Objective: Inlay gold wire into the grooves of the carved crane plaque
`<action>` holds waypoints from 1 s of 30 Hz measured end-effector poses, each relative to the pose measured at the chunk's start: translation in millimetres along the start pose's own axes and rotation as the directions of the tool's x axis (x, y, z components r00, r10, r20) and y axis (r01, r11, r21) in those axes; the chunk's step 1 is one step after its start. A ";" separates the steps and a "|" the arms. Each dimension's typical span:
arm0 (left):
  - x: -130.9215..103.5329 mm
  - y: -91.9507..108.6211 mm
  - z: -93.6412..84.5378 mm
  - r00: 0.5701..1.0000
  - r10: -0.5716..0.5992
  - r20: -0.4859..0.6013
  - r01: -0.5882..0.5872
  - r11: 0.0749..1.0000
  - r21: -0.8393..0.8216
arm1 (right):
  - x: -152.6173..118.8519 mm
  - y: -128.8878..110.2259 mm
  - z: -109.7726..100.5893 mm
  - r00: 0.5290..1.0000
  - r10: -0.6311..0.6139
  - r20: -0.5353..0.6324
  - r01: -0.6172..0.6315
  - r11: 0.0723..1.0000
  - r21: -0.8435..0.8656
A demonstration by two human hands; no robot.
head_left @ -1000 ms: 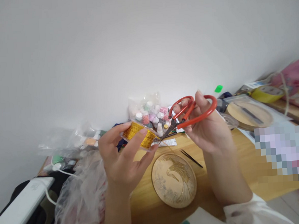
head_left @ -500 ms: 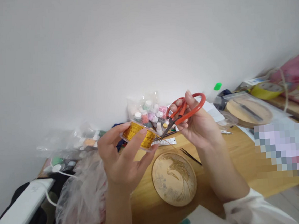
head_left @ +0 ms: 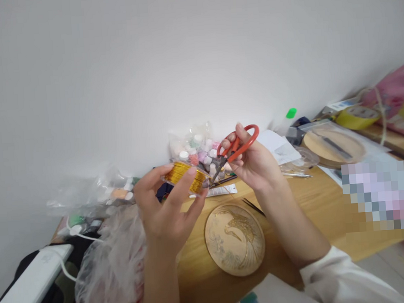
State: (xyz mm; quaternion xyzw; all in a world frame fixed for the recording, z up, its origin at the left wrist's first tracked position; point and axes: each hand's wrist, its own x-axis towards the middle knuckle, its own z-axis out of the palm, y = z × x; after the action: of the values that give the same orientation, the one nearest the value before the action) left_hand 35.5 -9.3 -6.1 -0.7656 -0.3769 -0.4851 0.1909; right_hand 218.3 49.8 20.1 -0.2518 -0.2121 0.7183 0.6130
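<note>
A clear spool of gold wire (head_left: 184, 176) is gripped between the thumb and fingers of my left hand (head_left: 167, 209). My right hand (head_left: 254, 164) holds red-handled scissors (head_left: 245, 146), its fingers at the loops. The dark blades point down and left, with their tips at the spool's right edge; whether wire lies between them is too small to tell. Below both hands, a round wooden plaque (head_left: 235, 240) with a gold bird design lies on the wooden table (head_left: 193, 281). Dark tweezers (head_left: 253, 207) rest just behind it.
Bags of small bottles (head_left: 201, 147) stand by the wall. Crumpled plastic (head_left: 113, 264) and a white power strip (head_left: 31, 283) are at left. On the right lie a round wooden board (head_left: 333, 147), white papers (head_left: 279, 146) and a yellow tape roll (head_left: 357, 116).
The scissors and my right hand have moved left and slightly up, and the blades look closer together. My left hand still grips the spool, which has shifted slightly.
</note>
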 end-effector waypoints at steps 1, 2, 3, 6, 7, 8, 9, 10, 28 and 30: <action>-0.6 -0.9 1.7 1.000 -0.001 0.001 0.001 1.000 0.006 | 2.9 0.8 -0.3 1.000 0.021 -0.021 -0.021 1.000 0.010; -1.2 -1.8 3.5 1.000 0.001 0.003 -0.001 1.000 0.015 | 5.9 1.7 -0.8 0.998 0.041 -0.039 -0.040 0.999 0.019; -1.8 -2.6 5.5 1.000 0.004 0.003 -0.004 1.000 0.027 | 8.8 2.8 -1.4 0.997 0.057 -0.054 -0.056 0.998 0.026; -3.6 -4.6 11.2 0.999 -0.001 0.038 -0.002 0.997 0.078 | 17.1 6.4 -4.5 0.992 0.084 -0.090 -0.081 0.996 0.043; -4.3 -5.0 12.7 0.998 -0.006 0.056 0.001 0.996 0.094 | 19.7 7.5 -5.8 0.991 0.087 -0.097 -0.083 0.995 0.050; -4.9 -5.2 14.0 0.997 -0.009 0.072 0.001 0.994 0.107 | 22.1 8.4 -7.3 0.991 0.090 -0.102 -0.084 0.995 0.058; -5.5 -5.4 15.0 0.996 -0.013 0.085 0.003 0.993 0.114 | 24.2 9.0 -8.8 0.990 0.094 -0.106 -0.087 0.994 0.066; -6.0 -5.5 15.8 0.995 -0.018 0.095 0.006 0.993 0.116 | 26.1 9.3 -10.2 0.989 0.097 -0.111 -0.090 0.993 0.072; -5.3 -10.5 16.1 0.995 -0.031 0.094 0.029 0.999 0.022 | -7.9 -38.7 -16.1 0.982 -0.190 0.000 0.187 0.969 -0.162; -4.9 -11.2 15.7 0.996 -0.033 0.087 0.031 0.999 0.021 | -32.1 -50.8 -11.4 0.940 -0.342 -0.001 0.330 0.910 -0.251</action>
State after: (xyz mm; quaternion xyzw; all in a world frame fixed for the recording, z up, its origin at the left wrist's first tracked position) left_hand 35.2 6.3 -18.5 -0.7780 -0.4017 -0.4505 0.1742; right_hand 268.6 26.1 45.6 -0.3021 -0.3261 0.5642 0.6957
